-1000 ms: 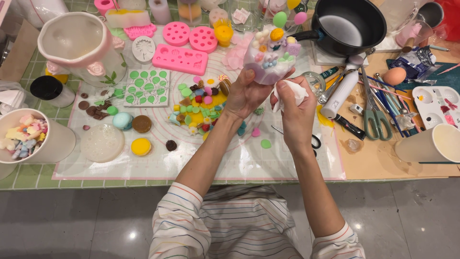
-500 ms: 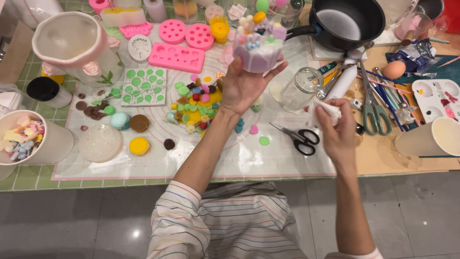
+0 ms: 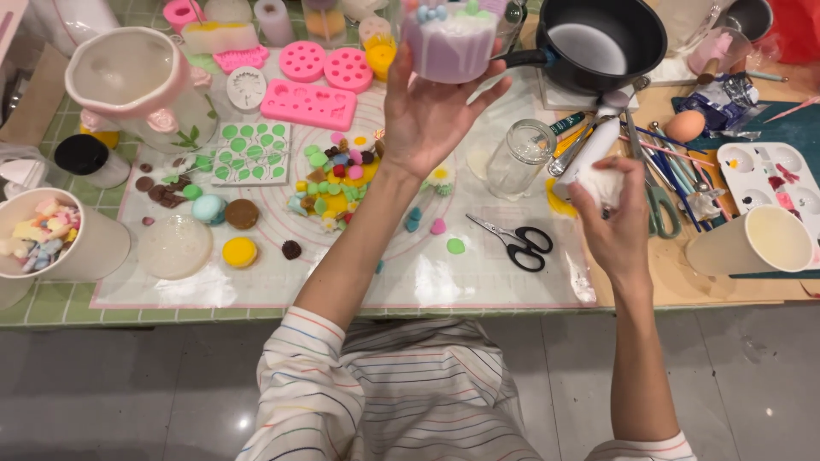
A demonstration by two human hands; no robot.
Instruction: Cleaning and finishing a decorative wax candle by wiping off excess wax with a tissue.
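Held aloft in the left hand (image 3: 427,115): a small lilac cake-shaped piece (image 3: 448,43), round and squat, white drips down its side, pale blue and green balls on top; gripped from below, fingers spread around its base, thumb on its right side; raised above the far part of the silicone mat (image 3: 410,277), just left of the black saucepan (image 3: 602,43) and its handle.

Clenched in the right hand (image 3: 615,226): a white piping bag (image 3: 598,166), its narrow end pointing up toward the saucepan; hovering over the right edge of the mat, just right of the clear glass jar (image 3: 521,158) and above-right of the black scissors (image 3: 517,243).

On the mat below the cake piece: a heap of small coloured decorations (image 3: 337,179); left of that, a white tile with green dots (image 3: 252,154), brown and yellow discs (image 3: 239,230); pink moulds (image 3: 312,81) toward the far edge.

Open room: a bare strip of mat along its near edge, between the forearms and left of the scissors; little free bench right of the mat, crowded with tools, green-handled scissors (image 3: 658,201), a paint palette (image 3: 769,175) and a paper cup (image 3: 756,243); left of the mat, a cup of pastel pieces (image 3: 55,235) close against the bench's near edge.
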